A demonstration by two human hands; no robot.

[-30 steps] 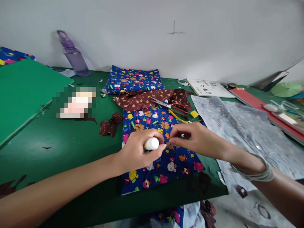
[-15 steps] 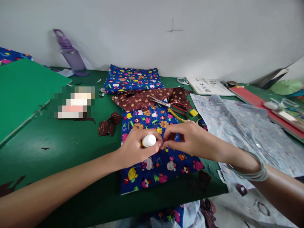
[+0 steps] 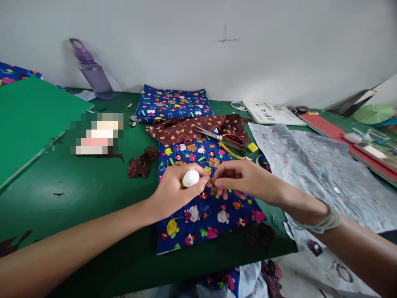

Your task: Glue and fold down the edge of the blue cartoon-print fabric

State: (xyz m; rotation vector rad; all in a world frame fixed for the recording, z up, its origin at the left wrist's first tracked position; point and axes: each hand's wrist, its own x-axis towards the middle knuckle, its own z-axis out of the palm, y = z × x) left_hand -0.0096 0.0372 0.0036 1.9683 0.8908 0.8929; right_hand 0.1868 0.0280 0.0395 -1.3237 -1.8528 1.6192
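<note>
My left hand [image 3: 178, 186] is wrapped round a white glue stick [image 3: 190, 178] with a bit of yellow at its lower edge. Its fingertips meet those of my right hand [image 3: 240, 180], which is pinched on a tiny brownish piece [image 3: 211, 181] between the two hands. Both hands are above a blue cloth [image 3: 192, 231] printed with cartoon animals. Beyond them, scissors [image 3: 234, 145] with red and yellow handles lie open on brown patterned cloth [image 3: 182, 129]. A small yellow block [image 3: 252, 147] sits right of the scissors.
Folded blue cloth [image 3: 175, 101] lies at the back. A purple bottle [image 3: 96, 76] leans on the wall at the left, near a green board [image 3: 34, 120]. Brown scraps [image 3: 138, 167] lie left of the hands. To the right are a white book [image 3: 273, 114] and pale sheeting [image 3: 316, 169].
My left hand has tilted and shifted slightly left and up with the glue stick. The fingers of my right hand have spread a little, and the brownish piece now shows between the fingertips.
</note>
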